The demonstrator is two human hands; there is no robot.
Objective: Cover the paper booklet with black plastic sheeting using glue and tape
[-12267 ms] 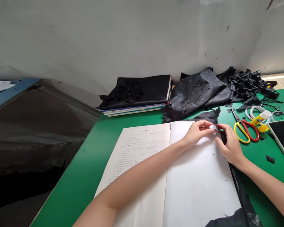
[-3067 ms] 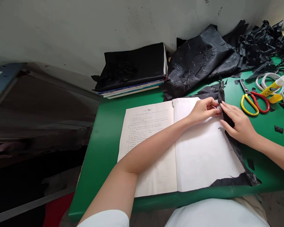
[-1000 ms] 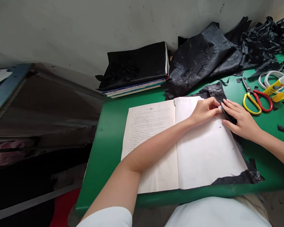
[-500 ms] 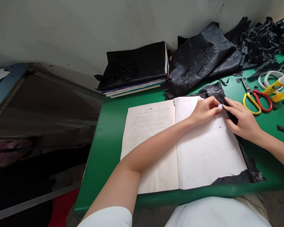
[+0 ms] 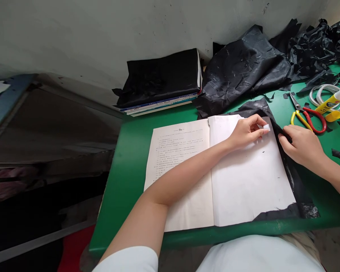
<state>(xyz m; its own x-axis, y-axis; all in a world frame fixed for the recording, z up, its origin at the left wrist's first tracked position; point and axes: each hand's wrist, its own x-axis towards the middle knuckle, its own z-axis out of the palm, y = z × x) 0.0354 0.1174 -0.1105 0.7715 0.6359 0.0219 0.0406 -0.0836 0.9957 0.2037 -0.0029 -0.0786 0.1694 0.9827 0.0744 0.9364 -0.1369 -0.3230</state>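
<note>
An open book lies before me, its printed page on the left and a blank white page on the right. My left hand rests over the top right of the blank page, pinching a small whitish piece that looks like tape. Under the right side of the book is a black sheet, folded over the page at the bottom right corner. My right hand is closed on the sheet's edge, just right of the book, and pulls it taut beside the page.
Scissors with red and yellow handles lie beyond my right hand, near a glue stick, its yellow cap and white rings. Black-covered books are stacked by the wall, beside crumpled black sheeting. The green table ends at left.
My right hand has moved right, away from my left fingertips, and closed on the black sheet, drawing its edge outward. My left hand stays nearly still, its whitish piece now showing more.
</note>
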